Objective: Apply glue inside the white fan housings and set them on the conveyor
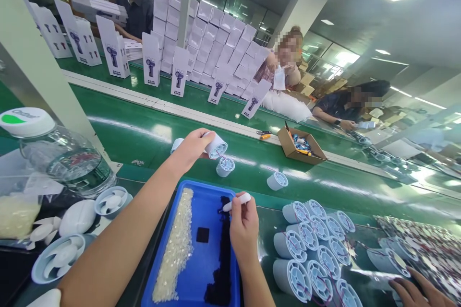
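Observation:
Over the green conveyor, my left hand (pixel 197 147) is closed around a light-blue fan housing (pixel 217 147), its slotted end facing right. Directly below it another such housing (pixel 225 167) stands on the belt, and one more (pixel 176 144) is partly hidden behind my left hand. My right hand (pixel 245 225) pinches a white pen-like tool (pixel 236 202). The tool's tip is at the strip of small black pieces (pixel 220 284) along the right side of a blue tray (pixel 190 284). Small translucent whitish pieces (pixel 175 249) fill the tray's left side, and a black square (pixel 202 235) lies between.
Several blue housings with wires (pixel 319 249) stand right of the tray. A water bottle (pixel 68 158) and fan parts (pixel 59 258) are at left. A cardboard box (pixel 300 146) and printed cartons (pixel 178 74) line the far side. Co-workers sit beyond; another person's hand (pixel 419 288) is lower right.

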Demonstrator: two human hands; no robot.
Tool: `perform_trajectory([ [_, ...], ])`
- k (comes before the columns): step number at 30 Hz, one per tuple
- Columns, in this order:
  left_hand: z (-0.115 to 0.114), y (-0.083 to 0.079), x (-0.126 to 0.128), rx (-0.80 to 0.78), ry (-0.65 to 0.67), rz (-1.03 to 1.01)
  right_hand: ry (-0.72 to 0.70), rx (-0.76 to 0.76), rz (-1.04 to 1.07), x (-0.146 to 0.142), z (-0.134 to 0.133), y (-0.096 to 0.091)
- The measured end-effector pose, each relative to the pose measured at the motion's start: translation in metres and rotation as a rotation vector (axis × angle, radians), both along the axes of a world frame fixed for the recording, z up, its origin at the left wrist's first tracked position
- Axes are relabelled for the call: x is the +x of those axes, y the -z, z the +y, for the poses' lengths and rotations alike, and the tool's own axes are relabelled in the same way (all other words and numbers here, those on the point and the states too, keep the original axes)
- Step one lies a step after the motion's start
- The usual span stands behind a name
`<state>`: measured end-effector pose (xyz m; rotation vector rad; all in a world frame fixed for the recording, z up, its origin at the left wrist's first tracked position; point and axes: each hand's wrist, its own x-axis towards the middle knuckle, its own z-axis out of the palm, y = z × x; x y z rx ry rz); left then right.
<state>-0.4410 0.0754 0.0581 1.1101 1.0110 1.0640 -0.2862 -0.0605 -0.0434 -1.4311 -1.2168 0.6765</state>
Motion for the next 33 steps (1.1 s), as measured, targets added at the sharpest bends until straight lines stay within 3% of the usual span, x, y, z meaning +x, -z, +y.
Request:
perform_trajectory([
  [6,0.0,0.0,0.002,-0.02,-0.008,0.015,-0.068,-0.007,-0.097,-0.002,0.001,-0.003],
  [15,-0.003,-0.002,0.003,-0.044,0.004,0.063,-0.156,0.204,-0.38,-0.004,-0.004,-0.013],
  [21,-0.004,-0.001,0.0,-0.008,0.055,0.064,-0.347,0.253,-0.493,-0.008,-0.005,-0.015],
  [26,-0.003,0.004,0.001,0.016,0.083,0.086,-0.295,0.198,-0.384,-0.005,-0.008,-0.019],
  [31,-0.003,0.009,0.007,0.01,0.103,0.091,-0.524,0.142,-0.272,-0.011,-0.015,-0.023],
  [33,-0.004,0.011,0.01,-0.01,0.107,0.089,-0.472,0.202,-0.131,-0.014,-0.015,-0.023],
])
